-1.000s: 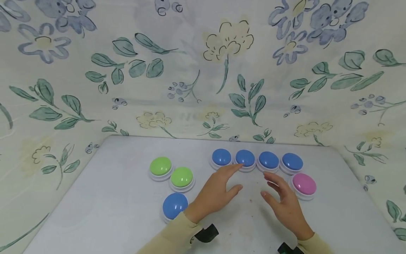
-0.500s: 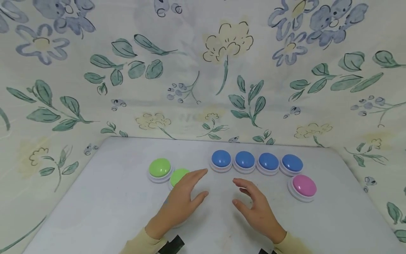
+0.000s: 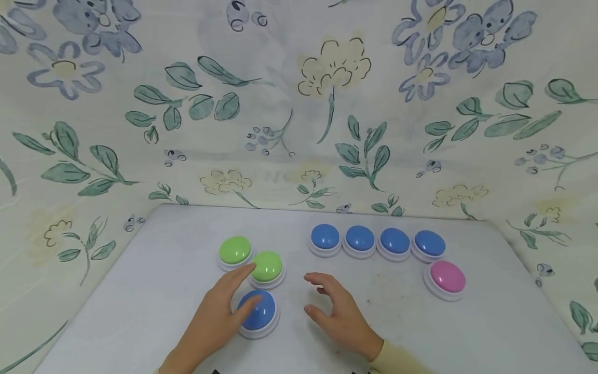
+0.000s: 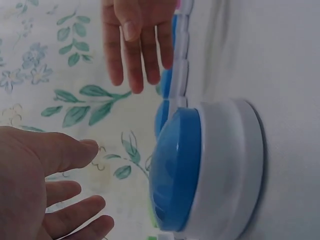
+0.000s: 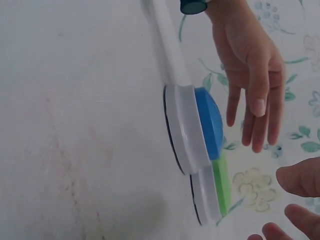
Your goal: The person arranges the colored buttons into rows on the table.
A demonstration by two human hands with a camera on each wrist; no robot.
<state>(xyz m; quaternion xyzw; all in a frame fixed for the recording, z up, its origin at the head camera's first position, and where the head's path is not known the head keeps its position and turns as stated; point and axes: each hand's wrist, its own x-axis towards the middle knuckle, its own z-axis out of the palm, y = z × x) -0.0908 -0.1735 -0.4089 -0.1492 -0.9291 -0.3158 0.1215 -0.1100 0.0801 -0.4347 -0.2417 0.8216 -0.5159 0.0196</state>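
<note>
The left hand [image 3: 212,315] hovers by the lone blue button [image 3: 261,318] — fingers relaxed, gripping nothing — and the right hand [image 3: 342,318], equally relaxed and unladen, hangs over the white surface [image 3: 140,296].

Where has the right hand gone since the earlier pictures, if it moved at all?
Yes: the right hand moved left in the head view, away from the unmoved pink push button toward the lone blue push button.

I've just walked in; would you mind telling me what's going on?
A person's hands hover over a table, holding nothing. The left hand is beside the nearest blue button, not touching it; the right hand is to its right. Beyond that button are two green buttons; farther right, four blue buttons in a row and a pink button.
</note>
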